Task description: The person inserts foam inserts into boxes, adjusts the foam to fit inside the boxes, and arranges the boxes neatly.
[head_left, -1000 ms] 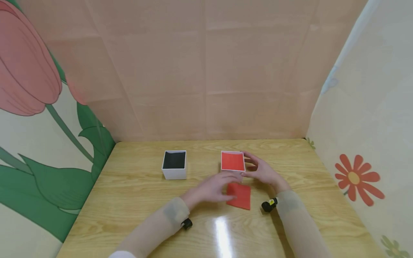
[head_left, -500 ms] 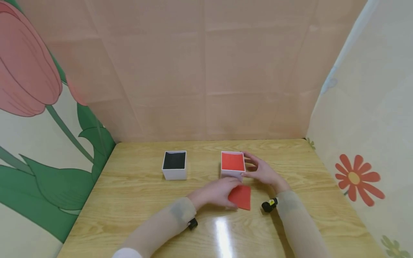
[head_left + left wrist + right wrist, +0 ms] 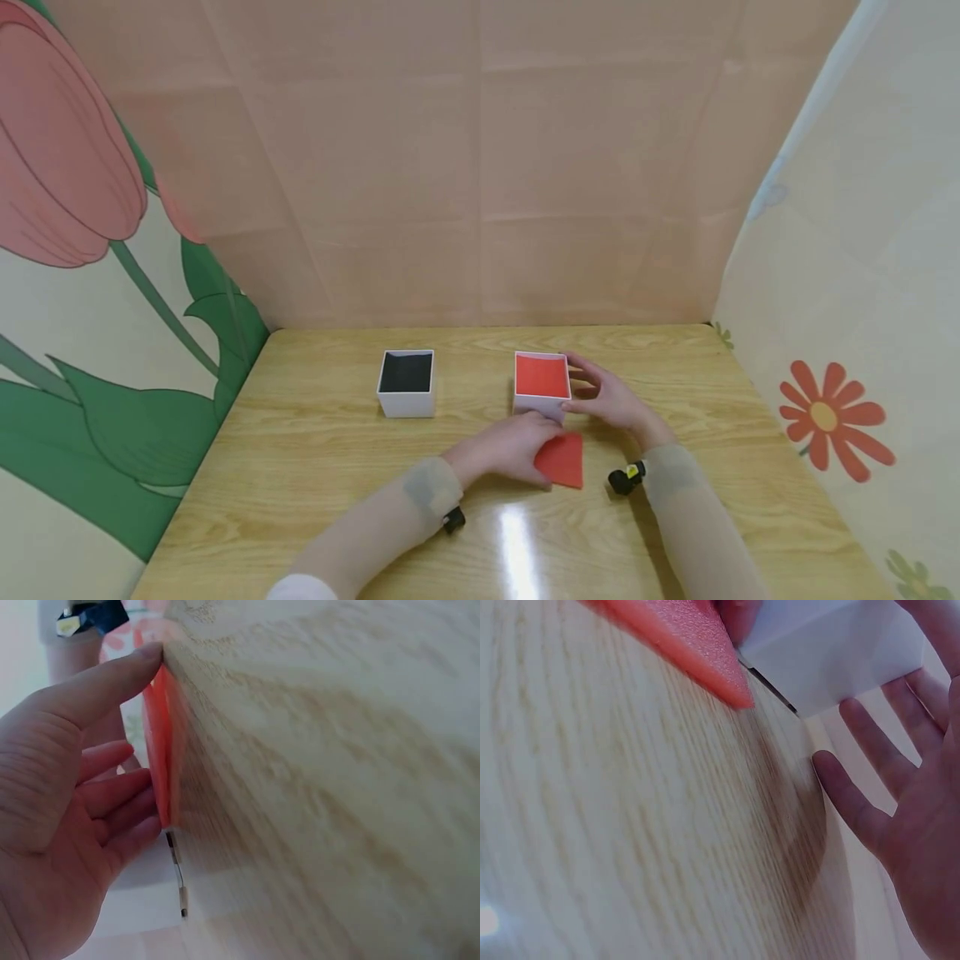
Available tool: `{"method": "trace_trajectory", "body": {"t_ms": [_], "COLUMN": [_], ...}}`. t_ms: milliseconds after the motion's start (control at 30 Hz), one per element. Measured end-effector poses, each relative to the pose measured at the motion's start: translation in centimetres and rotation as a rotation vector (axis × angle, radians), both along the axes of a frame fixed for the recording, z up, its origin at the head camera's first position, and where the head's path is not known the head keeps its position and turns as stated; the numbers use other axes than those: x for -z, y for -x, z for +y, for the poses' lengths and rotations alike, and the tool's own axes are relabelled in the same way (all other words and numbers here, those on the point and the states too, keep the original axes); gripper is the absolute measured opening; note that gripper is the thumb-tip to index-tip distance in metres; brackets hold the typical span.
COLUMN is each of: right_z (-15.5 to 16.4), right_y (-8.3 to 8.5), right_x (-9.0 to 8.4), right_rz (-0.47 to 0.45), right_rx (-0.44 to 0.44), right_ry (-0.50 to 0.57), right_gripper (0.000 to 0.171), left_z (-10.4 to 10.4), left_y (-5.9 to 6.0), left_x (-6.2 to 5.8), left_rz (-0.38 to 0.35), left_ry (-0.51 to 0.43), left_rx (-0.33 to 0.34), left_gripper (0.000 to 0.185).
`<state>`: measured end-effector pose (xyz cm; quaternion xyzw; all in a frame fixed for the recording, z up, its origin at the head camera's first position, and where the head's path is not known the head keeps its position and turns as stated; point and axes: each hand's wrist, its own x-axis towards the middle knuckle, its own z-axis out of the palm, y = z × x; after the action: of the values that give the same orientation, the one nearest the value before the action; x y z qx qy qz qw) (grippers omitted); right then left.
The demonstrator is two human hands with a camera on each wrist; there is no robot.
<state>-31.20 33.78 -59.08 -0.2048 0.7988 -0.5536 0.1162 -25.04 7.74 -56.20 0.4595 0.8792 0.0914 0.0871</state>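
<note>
A red foam square (image 3: 564,460) lies on the table in front of the right-hand white box (image 3: 542,403). My left hand (image 3: 513,448) spans the square, thumb on its near edge and curled fingertips at its far edge. In the left wrist view, layered red edges (image 3: 163,750) show between thumb and fingers. Red material (image 3: 542,377) fills that box to near its rim. My right hand (image 3: 611,402) is spread along the box's right side, thumb at the front corner, fingers toward the back. The right wrist view shows these fingers fairly straight, some tips at the white wall (image 3: 832,656).
A second white box (image 3: 407,406), with black material (image 3: 406,372) inside, stands to the left. Both are on a wooden table (image 3: 315,467) bounded by a pinkish back sheet (image 3: 480,167) and flower-printed side panels. Small black cameras (image 3: 625,478) hang at my wrists.
My left hand has come down and slightly right from over the box's front, and its thumb and fingers have closed on the red foam square. My right hand stays at the box.
</note>
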Motion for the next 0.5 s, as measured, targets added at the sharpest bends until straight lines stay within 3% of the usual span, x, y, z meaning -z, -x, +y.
{"method": "trace_trajectory", "body": {"t_ms": [167, 500], "right_z": [0.02, -0.03], "right_y": [0.14, 0.05], "right_x": [0.22, 0.21], "right_rz": [0.005, -0.006], "right_rx": [-0.001, 0.014], "right_ry": [-0.002, -0.016], "right_gripper": [0.101, 0.101], "left_z": [-0.06, -0.33], "left_y": [-0.03, -0.34], "left_x": [0.11, -0.23], "left_rz": [0.019, -0.015], "left_ry": [0.014, 0.007], "left_rx": [0.011, -0.013], "left_gripper": [0.080, 0.090]}}
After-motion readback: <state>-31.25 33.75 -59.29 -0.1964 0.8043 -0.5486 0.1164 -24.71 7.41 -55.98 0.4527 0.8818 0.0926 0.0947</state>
